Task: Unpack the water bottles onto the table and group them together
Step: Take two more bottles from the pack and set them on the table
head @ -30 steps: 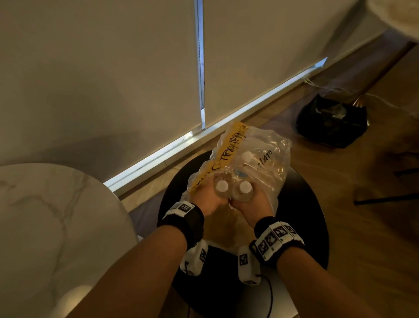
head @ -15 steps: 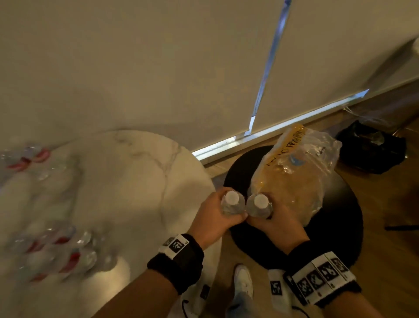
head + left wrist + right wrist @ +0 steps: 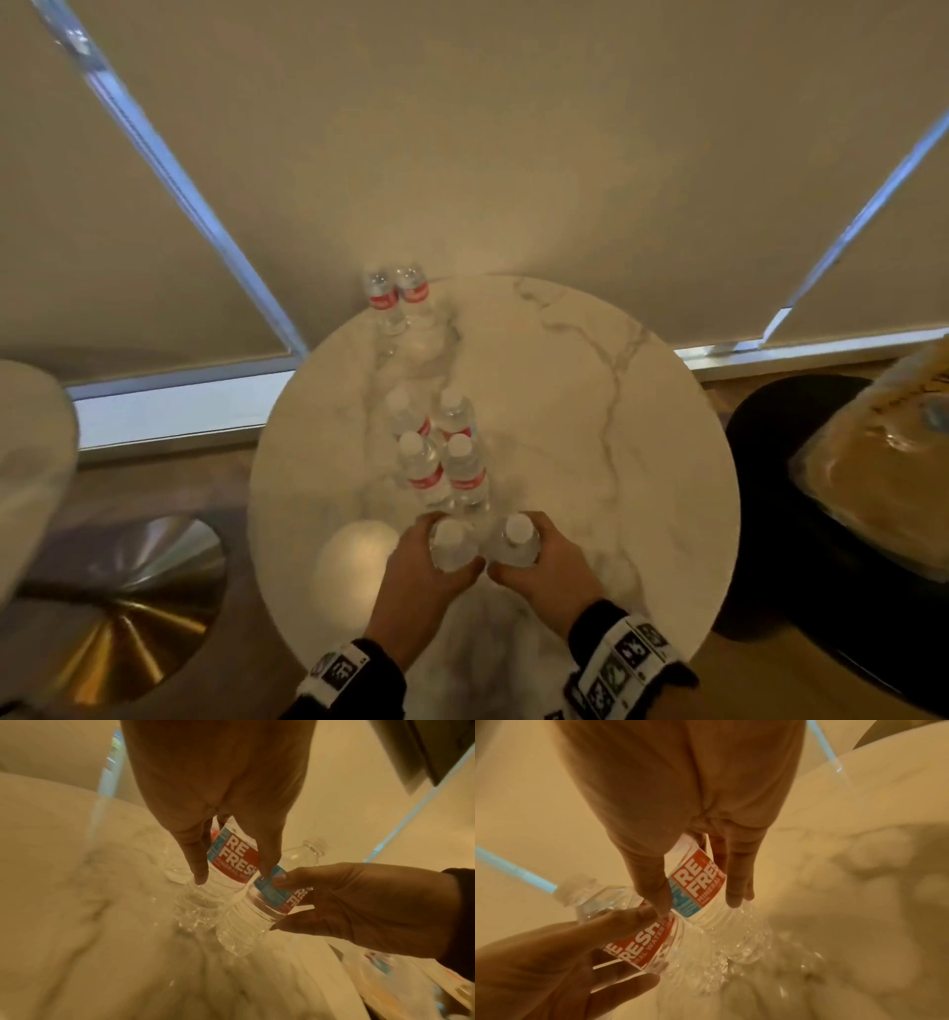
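Clear water bottles with white caps and red labels stand on the round marble table (image 3: 642,462): a pair at the far edge (image 3: 395,295) and a block of several mid-table (image 3: 441,452). Just behind that block, near me, each hand grips one more upright bottle. My left hand (image 3: 426,565) wraps the left bottle (image 3: 451,547) (image 3: 231,858). My right hand (image 3: 544,568) wraps the right bottle (image 3: 516,542) (image 3: 698,888). The two held bottles touch side by side, low over the tabletop; I cannot tell whether their bases rest on it.
To the right, a black round stool (image 3: 770,514) carries the opened plastic pack wrap (image 3: 873,462). A gold table base (image 3: 118,591) and another white tabletop edge (image 3: 31,462) lie to the left. Closed blinds (image 3: 513,154) stand right behind the table.
Both hands lifted a bottle each out of the pack on the black stool and carried them left to the marble table, behind the bottles standing there.
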{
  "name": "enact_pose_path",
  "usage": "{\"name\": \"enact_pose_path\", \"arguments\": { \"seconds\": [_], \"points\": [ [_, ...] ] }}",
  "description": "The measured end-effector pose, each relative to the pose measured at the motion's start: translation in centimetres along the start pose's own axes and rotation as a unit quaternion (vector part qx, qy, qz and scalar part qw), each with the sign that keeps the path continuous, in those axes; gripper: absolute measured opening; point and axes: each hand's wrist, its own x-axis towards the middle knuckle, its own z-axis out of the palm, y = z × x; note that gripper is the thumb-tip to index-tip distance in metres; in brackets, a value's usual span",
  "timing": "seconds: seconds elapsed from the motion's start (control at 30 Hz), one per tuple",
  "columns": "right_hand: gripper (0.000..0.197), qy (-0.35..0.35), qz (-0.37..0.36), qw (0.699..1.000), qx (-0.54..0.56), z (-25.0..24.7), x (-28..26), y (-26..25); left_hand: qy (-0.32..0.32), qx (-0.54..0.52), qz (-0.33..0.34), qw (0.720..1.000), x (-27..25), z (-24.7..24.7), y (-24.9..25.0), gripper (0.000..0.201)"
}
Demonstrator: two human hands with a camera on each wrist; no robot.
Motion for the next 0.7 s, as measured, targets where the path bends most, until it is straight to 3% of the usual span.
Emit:
{"name": "enact_pose_path", "arguments": {
  "seconds": [0.13, 0.33, 0.47, 0.57, 0.63, 0.7],
  "points": [
    [0.059, 0.02, -0.001, 1.0, -0.008, 3.4, 2.9, -1.8, 0.03, 0.0, -0.017, 0.999, 2.0, -2.1, -1.9, 0.061],
    [0.067, 0.043, 0.012, 0.998, -0.04, 4.3, 5.2, -2.8, 0.023, -0.045, -0.036, 0.998, 4.3, -2.8, -2.2, 0.065],
    [0.073, 0.013, 0.005, 0.997, -0.074, 3.8, 5.4, -2.3, 0.023, -0.058, -0.039, 0.997, 4.0, -2.8, -2.3, 0.063],
    [0.087, -0.021, 0.025, 0.993, -0.113, 2.7, 5.0, -1.3, -0.002, -0.012, -0.072, 0.997, 2.8, -2.2, -2.8, 0.062],
    [0.078, -0.035, 0.04, 0.991, -0.126, 1.1, 4.1, -0.5, -0.045, 0.069, -0.134, 0.988, 1.9, -1.4, -3.7, 0.071],
    [0.053, -0.026, 0.041, 0.992, -0.118, -1.4, 3.0, 1.0, -0.091, 0.144, -0.179, 0.969, 0.9, -0.5, -4.1, 0.06]
  ]
}}
